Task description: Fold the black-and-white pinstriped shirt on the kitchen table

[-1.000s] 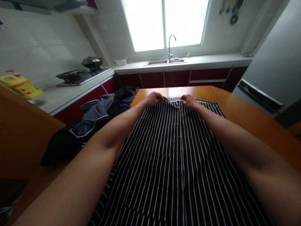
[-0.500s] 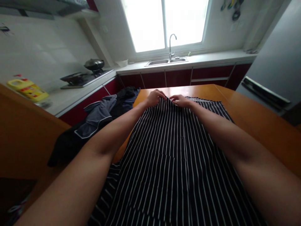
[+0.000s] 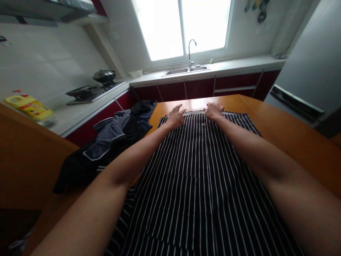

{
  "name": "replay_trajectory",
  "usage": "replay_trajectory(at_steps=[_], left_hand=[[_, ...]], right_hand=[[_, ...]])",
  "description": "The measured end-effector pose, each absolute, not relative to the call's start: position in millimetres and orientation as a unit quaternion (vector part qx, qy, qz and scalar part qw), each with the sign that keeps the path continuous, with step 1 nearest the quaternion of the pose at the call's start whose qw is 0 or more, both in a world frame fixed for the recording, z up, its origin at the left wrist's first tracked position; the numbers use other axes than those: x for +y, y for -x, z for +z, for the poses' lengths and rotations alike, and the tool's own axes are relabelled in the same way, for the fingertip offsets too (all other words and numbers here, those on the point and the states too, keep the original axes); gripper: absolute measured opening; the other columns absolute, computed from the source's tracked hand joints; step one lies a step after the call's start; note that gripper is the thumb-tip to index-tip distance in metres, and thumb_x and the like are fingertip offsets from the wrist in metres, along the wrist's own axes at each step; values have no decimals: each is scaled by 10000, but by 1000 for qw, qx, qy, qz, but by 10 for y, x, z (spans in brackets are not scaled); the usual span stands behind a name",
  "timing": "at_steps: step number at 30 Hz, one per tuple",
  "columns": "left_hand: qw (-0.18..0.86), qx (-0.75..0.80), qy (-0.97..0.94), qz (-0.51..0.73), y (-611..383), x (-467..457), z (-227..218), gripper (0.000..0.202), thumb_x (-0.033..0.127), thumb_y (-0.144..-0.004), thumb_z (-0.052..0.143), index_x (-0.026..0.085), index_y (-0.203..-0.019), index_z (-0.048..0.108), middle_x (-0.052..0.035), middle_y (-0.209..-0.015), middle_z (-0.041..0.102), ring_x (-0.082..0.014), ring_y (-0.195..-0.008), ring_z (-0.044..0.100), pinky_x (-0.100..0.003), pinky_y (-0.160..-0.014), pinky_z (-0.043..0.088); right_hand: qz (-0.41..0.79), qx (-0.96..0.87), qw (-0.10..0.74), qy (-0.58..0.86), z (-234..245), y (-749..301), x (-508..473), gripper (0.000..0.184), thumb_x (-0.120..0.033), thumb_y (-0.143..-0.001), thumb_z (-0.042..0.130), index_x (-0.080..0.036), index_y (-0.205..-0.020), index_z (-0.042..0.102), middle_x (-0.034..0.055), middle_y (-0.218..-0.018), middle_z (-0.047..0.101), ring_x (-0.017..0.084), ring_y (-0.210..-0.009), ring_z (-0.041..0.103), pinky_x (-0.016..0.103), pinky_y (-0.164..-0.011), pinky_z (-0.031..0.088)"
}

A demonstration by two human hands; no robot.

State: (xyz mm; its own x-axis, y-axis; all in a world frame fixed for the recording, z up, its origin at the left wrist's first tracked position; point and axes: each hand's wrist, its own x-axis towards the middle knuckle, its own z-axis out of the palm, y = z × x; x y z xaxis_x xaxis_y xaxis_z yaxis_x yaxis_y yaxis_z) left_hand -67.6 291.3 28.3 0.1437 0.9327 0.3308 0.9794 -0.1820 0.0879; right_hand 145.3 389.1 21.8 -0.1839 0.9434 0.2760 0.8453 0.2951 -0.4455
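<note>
A black shirt (image 3: 173, 167) with white stripes lies spread on the wooden table, its button placket running up the middle and a chest pocket to the left of it. My left hand (image 3: 176, 116) is over the shirt's far edge, fingers apart, gripping nothing. To its right, my right hand (image 3: 213, 111) touches the same edge beside the top of the placket. Its fingers are bent but spread, with nothing visibly pinched. Part of the far edge is hidden under both hands. One striped sleeve shows below my left forearm.
Dark and grey clothes (image 3: 106, 133) are heaped at the table's left. The wooden table (image 3: 287, 142) extends right toward a fridge (image 3: 306, 71). Beyond are a sink (image 3: 176, 72), a stove with a lidded pan (image 3: 103, 75), and a yellow jug (image 3: 29, 106) on the counter.
My hands have let go of the gathered cloth at the far edge and moved apart. That edge now lies flatter, and its upper buttons show. The view has shifted slightly.
</note>
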Motion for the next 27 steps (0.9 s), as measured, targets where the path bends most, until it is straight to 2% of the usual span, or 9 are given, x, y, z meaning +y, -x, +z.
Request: replay_trajectory(at_steps=[3,6,10,12,15,20,23,25,27], left_hand=[[19,-570,814,-112,430,2754,91,539,310,-1017,436,216,-1547,416,-107,-1656,302,-280,-1544,217,-505,-1245,188],[-60,-572,816,-63,328,2667,-18,591,474,-1057,297,262,-1609,279,-85,-1687,216,-277,-1571,111,-563,-1244,101],[-85,-654,751,-36,608,2695,-2,628,544,-1049,227,279,-1617,261,-77,-1699,145,-313,-1572,71,-624,-1222,51],[-70,-695,714,-46,863,2715,26,645,554,-1044,210,257,-1613,280,-88,-1696,161,-325,-1569,90,-627,-1220,59],[-53,-748,660,-59,1215,2701,43,655,556,-1040,207,227,-1593,330,-108,-1686,204,-329,-1562,135,-615,-1223,87],[-54,-798,592,-99,1448,2625,36,590,499,-1024,341,262,-1563,384,-93,-1688,211,-318,-1560,157,-557,-1237,136],[-53,-828,537,-152,1488,2580,118,642,393,-975,515,170,-1561,374,-168,-1678,207,-328,-1548,202,-456,-1239,215],[-71,-840,512,-164,1548,2535,232,679,331,-924,621,114,-1529,401,-224,-1620,319,-343,-1500,324,-402,-1194,324],[-116,-846,493,-164,1636,2466,372,666,312,-889,692,113,-1477,451,-226,-1488,505,-326,-1366,518,-363,-1074,468]], right_hand=[[73,-786,265,554,129,-1480,3666,386,-250,-973,423,-141,-1292,612,225,-1373,564,390,-1284,462,660,-1059,304],[62,-854,233,461,10,-1449,3341,430,-284,-1001,365,-156,-1351,581,206,-1495,494,373,-1394,396,632,-1132,262],[101,-893,145,413,-115,-1491,3089,582,-491,-1031,329,-198,-1527,413,144,-1653,307,335,-1532,215,609,-1208,165],[118,-887,120,431,-147,-1567,3095,654,-570,-1025,309,-201,-1563,360,146,-1670,262,326,-1547,187,601,-1220,135],[117,-881,113,445,-171,-1666,3165,691,-595,-1025,287,-187,-1580,333,153,-1675,237,306,-1555,168,579,-1232,108],[109,-879,142,442,-166,-1670,3177,620,-518,-1035,313,-183,-1552,384,146,-1655,300,293,-1545,211,570,-1230,143],[88,-856,207,466,-75,-1803,3228,534,-402,-1026,359,-149,-1479,484,167,-1592,415,304,-1488,337,526,-1214,241],[63,-817,247,517,24,-2048,3337,484,-322,-988,430,-111,-1404,559,209,-1491,520,325,-1400,456,475,-1172,340],[39,-760,255,597,126,-2395,3485,449,-254,-931,507,-80,-1331,613,255,-1362,599,360,-1303,542,469,-1090,441]])
